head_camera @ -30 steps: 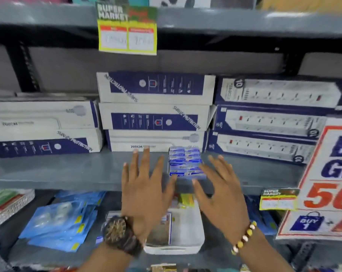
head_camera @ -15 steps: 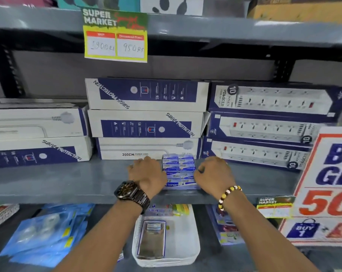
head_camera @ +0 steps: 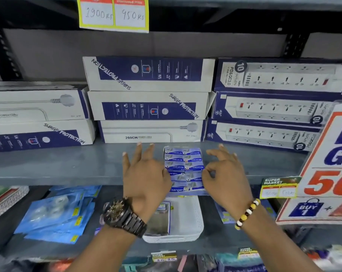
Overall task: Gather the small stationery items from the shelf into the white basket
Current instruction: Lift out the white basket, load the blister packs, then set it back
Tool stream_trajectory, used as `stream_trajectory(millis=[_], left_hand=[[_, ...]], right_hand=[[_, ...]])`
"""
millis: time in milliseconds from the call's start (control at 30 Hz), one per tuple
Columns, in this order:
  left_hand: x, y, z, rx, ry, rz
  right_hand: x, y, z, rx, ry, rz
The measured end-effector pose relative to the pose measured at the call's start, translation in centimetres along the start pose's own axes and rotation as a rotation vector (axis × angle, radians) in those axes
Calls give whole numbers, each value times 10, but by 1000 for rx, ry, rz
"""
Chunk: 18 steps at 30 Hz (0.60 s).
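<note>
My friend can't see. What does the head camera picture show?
Two open hands, left hand and right hand, flank a stack of small blue staple boxes at the edge of a grey shelf. A white basket sits on the shelf below; power strip boxes are stacked behind.

Grey shelf (head_camera: 68, 165): painted metal, matt, smooth. Small blue boxes (head_camera: 184, 167): printed card, wrapped in glossy clear film. White basket (head_camera: 187, 222): perforated plastic, dull sheen. Long navy-and-white boxes (head_camera: 148, 105) stacked behind: cardboard, satin print. Blue packets (head_camera: 56, 216) on the lower shelf: shiny plastic. Price tag (head_camera: 113, 14) with 1900 and 950: paper, matt. Watch (head_camera: 123, 214): dark metal links, polished. Bracelet (head_camera: 246, 213): smooth glossy beads.
</note>
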State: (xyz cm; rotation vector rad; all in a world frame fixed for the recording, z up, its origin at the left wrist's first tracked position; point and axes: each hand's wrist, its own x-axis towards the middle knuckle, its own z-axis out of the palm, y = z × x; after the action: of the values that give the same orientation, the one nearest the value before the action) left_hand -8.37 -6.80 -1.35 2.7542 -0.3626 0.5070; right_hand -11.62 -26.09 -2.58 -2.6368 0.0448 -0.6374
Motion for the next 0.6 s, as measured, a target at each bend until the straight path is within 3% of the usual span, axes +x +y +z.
stream_trajectory(millis=[200,433,600], left_hand=[[-66,0,-15,-18,69,65],[-125,-4,13,-99,261,111],[-146,-20,52,-86,238,120]], right_hand=[[-64,-11,-15,35,121,-80],[-122,-4,-5,59,193,-115],[-146,11,26,68,166,-119]])
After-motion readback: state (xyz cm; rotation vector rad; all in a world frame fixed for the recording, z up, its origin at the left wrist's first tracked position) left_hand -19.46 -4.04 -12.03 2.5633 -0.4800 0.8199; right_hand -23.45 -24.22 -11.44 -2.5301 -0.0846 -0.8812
